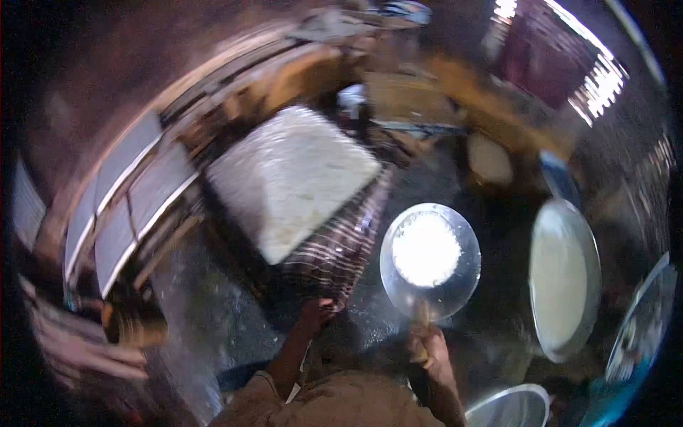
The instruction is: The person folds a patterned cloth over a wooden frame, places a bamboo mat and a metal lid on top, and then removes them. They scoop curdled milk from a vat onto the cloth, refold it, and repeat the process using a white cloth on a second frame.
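My left hand (pixel 320 310) is closed on the near end of a dark cloth with pale checked lines (pixel 340 250). The cloth stretches up along the side of a large square slab with a whitish top (pixel 302 178). My right hand (pixel 438 351) is wrapped round a yellowish-brown stick-like handle (pixel 422 312) at the near rim of a round metal basin (pixel 466 281). Inside the basin lies a bright white mass (pixel 425 250), overexposed. Motion blur hides whether the handle is joined to the basin or only rests in it.
To the right stand a large metal basin of pale liquid (pixel 560 285) and another metal vessel (pixel 509 409). Grey panels (pixel 146 188) line the left side. At the back are a brown box-like block (pixel 409 99) and a bright-edged window (pixel 551 53). The dark floor (pixel 213 306) looks wet.
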`<action>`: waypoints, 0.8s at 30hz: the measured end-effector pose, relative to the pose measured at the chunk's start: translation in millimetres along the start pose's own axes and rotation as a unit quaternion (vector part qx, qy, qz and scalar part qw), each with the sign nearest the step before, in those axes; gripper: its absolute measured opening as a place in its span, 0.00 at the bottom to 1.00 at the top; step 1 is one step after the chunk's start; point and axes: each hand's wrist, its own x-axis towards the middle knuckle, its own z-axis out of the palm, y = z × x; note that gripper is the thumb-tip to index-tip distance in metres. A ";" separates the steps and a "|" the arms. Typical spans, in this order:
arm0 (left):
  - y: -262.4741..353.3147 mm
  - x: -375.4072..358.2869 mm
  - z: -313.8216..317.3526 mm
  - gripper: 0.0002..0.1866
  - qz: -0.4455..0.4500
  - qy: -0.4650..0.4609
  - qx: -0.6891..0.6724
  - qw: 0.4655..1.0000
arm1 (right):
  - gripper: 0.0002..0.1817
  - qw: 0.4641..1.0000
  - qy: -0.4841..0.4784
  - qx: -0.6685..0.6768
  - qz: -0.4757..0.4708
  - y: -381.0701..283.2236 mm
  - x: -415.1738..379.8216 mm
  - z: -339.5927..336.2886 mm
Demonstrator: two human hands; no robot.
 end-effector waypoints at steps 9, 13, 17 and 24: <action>-34.4 -36.3 14.8 0.13 -0.042 0.054 0.016 0.998 | 0.12 0.935 -0.329 -0.129 0.042 22.1 209.7 142.3; -43.3 -37.6 21.0 0.13 -0.051 0.063 -0.003 0.997 | 0.13 0.926 -0.346 -0.091 0.117 -12.7 201.2 220.4; -40.7 -34.6 22.8 0.12 -0.045 0.066 -0.004 0.997 | 0.13 0.953 -0.275 -0.092 0.087 -3.6 283.9 198.2; -37.3 -23.4 27.9 0.12 -0.048 0.066 0.020 0.996 | 0.07 0.944 -0.107 -0.109 -0.294 -108.5 302.0 159.5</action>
